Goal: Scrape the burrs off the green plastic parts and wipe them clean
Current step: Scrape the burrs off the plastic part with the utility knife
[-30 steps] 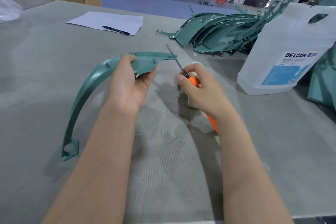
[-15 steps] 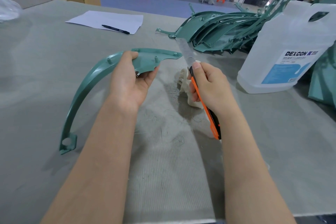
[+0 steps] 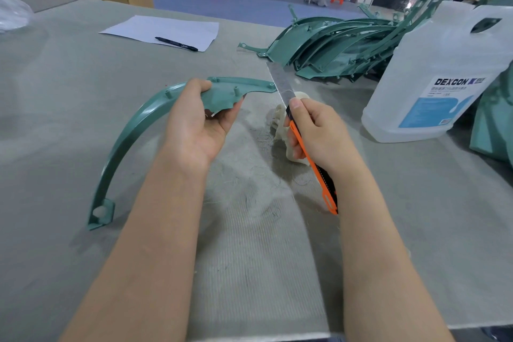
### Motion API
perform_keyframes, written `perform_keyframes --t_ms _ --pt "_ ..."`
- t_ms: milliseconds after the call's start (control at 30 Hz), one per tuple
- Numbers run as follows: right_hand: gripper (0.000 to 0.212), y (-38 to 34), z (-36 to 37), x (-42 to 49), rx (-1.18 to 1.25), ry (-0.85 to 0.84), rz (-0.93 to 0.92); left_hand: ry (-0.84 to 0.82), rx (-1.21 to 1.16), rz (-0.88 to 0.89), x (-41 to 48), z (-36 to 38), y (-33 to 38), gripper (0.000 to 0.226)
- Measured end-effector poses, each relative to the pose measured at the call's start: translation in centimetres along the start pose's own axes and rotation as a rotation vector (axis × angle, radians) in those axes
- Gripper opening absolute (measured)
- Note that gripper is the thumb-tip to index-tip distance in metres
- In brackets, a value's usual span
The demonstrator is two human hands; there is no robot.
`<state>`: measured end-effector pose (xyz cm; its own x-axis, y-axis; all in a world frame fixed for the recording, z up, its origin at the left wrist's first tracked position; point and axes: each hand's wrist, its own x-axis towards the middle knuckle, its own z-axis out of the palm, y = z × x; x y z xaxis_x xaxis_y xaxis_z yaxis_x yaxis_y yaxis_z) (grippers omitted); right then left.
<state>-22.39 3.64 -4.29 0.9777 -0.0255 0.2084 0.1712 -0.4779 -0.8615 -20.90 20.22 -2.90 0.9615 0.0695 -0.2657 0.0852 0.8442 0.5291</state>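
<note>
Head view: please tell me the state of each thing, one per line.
Curved green plastic part: gripped by left hand, lower end near the table.
Orange utility knife: blade out, gripped by right hand.
Cream cloth: crumpled, under right hand.
Clear plastic jug: upright.
Black pen: lying on paper.

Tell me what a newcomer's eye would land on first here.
The orange utility knife, blade extended, gripped in the right hand at centre, its tip beside the end of the curved green plastic part that the left hand holds. Behind lies a pile of green parts, and at right a big DEXCON jug.
</note>
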Motion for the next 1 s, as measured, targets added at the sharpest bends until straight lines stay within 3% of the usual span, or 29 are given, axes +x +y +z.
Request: perform_keyframes --t_ms 433,1000 --pt "0.04 0.12 -0.03 -0.08 0.119 -0.111 0.023 0.009 0.01 -0.008 -0.27 -0.03 0.18 0.012" --pt "0.04 0.0 -0.08 -0.06 0.218 -0.075 0.04 -0.014 -0.035 -0.009 -0.05 -0.24 0.32 0.009"
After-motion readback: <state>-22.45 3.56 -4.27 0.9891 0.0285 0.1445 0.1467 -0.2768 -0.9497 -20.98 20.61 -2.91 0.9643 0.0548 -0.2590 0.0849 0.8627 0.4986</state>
